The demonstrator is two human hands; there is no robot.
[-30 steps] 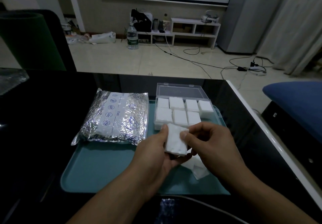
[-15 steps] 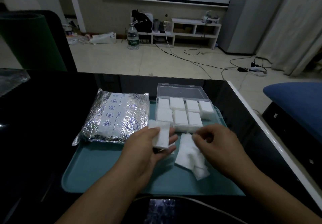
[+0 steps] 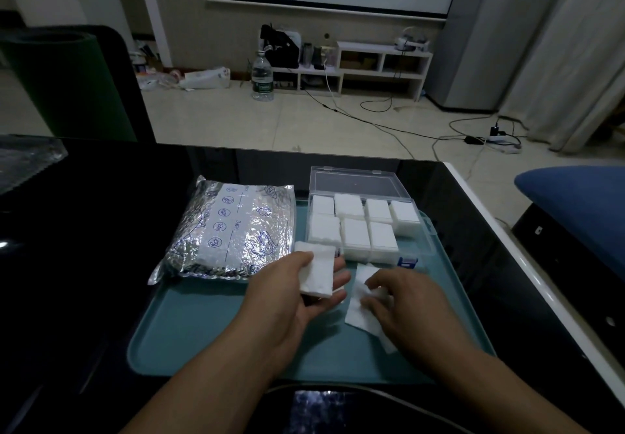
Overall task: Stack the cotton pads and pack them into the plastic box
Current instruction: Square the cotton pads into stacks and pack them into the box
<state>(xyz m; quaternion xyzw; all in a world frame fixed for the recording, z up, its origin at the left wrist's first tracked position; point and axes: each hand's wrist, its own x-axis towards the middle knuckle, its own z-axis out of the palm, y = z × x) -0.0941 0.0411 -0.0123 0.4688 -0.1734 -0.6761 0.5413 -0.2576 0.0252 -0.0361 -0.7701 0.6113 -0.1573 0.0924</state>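
Note:
My left hand (image 3: 291, 301) holds a small stack of white cotton pads (image 3: 318, 269) between thumb and fingers, just in front of the clear plastic box (image 3: 427, 227). The box stands open on the teal tray (image 3: 209, 335), its lid tilted back, and several of its compartments are filled with white pads; the front right one looks unfilled. My right hand (image 3: 409, 305) rests fingers-down on loose cotton pads (image 3: 358, 313) lying on the tray, pinching the edge of one.
A silver foil bag (image 3: 230, 230) of pads lies on the tray's left part. The tray sits on a black glossy table (image 3: 77, 230) whose white right edge runs diagonally. A blue cushion (image 3: 575, 203) is at the right.
My hands have parted: the left carried the pad stack to the left and toward the box, and the right dropped onto the loose pads on the tray.

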